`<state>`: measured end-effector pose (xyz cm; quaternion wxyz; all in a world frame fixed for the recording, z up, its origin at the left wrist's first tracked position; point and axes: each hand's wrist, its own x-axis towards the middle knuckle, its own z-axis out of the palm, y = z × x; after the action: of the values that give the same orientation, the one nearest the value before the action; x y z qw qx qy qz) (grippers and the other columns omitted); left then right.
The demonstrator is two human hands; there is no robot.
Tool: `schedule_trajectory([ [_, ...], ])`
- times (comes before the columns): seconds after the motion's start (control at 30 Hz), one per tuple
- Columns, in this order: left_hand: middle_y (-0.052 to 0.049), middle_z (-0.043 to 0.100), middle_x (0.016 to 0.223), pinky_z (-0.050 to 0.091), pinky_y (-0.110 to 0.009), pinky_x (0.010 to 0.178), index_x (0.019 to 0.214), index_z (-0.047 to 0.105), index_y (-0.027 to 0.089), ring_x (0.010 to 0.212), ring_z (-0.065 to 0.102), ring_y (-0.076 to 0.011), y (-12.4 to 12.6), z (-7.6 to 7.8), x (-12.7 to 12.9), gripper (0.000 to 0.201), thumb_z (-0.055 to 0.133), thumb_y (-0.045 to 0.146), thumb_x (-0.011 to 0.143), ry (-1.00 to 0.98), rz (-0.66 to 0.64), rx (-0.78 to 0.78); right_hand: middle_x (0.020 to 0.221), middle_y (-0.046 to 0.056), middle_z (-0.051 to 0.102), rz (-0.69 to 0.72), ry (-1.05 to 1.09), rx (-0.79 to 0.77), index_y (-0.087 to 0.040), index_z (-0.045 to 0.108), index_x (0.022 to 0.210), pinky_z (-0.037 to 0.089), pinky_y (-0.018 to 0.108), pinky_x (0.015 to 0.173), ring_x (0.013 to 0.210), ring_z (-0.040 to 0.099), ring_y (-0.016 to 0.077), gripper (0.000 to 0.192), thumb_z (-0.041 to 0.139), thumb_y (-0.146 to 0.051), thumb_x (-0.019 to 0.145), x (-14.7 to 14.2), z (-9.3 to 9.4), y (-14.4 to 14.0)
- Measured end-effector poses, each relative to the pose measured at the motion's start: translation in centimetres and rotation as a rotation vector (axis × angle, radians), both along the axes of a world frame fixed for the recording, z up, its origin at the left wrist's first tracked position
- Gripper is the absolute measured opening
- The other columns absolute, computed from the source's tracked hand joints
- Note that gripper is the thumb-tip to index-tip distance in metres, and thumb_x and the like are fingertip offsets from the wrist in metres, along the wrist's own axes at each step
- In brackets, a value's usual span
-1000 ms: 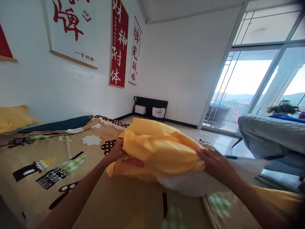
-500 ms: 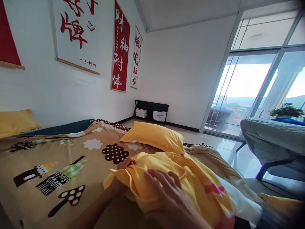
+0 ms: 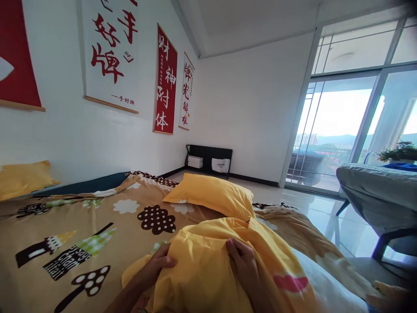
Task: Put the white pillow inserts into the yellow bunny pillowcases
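Observation:
A loose yellow pillowcase with a pink print lies bunched up in front of me on the bed. My left hand pinches its left edge, thumb on top. On the other side, my right hand grips a fold of the cloth between thumb and fingers. White padded material shows from under the pillowcase at the right; how far it reaches inside is hidden. Just beyond the cloth rests a plump yellow pillow.
A brown patterned bedspread covers the bed. Another yellow pillow lies by the left wall. A grey chair stands at the right on shiny floor. A low black rack is in the far corner.
My right hand has gone from spread fingers over the cloth to gripping its edge. My left hand has come back toward me, and the pillowcase is spread flatter between both hands.

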<state>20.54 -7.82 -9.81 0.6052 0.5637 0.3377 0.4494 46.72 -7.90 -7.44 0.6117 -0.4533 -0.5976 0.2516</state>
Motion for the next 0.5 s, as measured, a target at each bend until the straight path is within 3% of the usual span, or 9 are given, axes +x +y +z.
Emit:
schedule_trajectory([
  [0.17,-0.004,0.064,0.085,0.045,-0.029,0.068,0.09,0.067,0.017,0.078,0.056,-0.021,-0.3,2.2,1.2,0.045,0.071,0.052,0.062,0.2,-0.107,0.174,0.053,-0.002,0.038,0.014,-0.087,0.066,-0.02,0.04,0.053,0.032,0.024,0.047,0.053,0.034,0.0111,0.053,0.053,-0.064,0.078,-0.2,0.9,-2.1],
  [0.27,-0.004,0.062,0.078,0.043,-0.027,0.062,0.08,0.065,0.015,0.07,0.053,-0.0181,-1.6,3.5,1.5,0.046,0.061,0.06,0.073,0.33,0.048,0.286,0.054,-0.001,0.044,0.066,-0.196,0.119,-0.018,0.044,0.053,0.034,0.023,0.049,0.053,0.039,0.0114,0.049,0.05,-0.054,0.086,-1.0,1.2,-3.8],
  [0.37,-0.004,0.06,0.074,0.045,-0.025,0.061,0.064,0.059,0.015,0.067,0.052,-0.0154,-3.3,4.4,1.3,0.049,0.046,0.057,0.086,0.388,0.259,0.553,0.059,0.001,0.054,0.139,-0.259,0.277,-0.017,0.054,0.058,0.038,0.023,0.054,0.057,0.049,0.0119,0.042,0.047,-0.041,0.092,-1.7,1.6,-5.1],
  [0.43,-0.006,0.063,0.082,0.048,-0.026,0.068,0.069,0.063,0.017,0.074,0.056,-0.0161,-4.6,4.7,0.5,0.044,0.042,0.048,0.092,0.426,0.307,0.772,0.06,0.002,0.058,0.204,-0.256,0.412,-0.017,0.06,0.062,0.039,0.022,0.055,0.057,0.052,0.0116,0.042,0.044,-0.038,0.094,-1.9,1.5,-5.4],
  [0.5,-0.007,0.065,0.09,0.05,-0.027,0.072,0.086,0.069,0.021,0.081,0.06,-0.0173,-6.3,4.3,-0.6,0.035,0.042,0.043,0.093,0.505,0.273,0.956,0.058,0.002,0.059,0.286,-0.255,0.481,-0.018,0.065,0.067,0.039,0.022,0.054,0.054,0.052,0.0113,0.047,0.039,-0.043,0.096,-2.0,1.0,-5.3],
])
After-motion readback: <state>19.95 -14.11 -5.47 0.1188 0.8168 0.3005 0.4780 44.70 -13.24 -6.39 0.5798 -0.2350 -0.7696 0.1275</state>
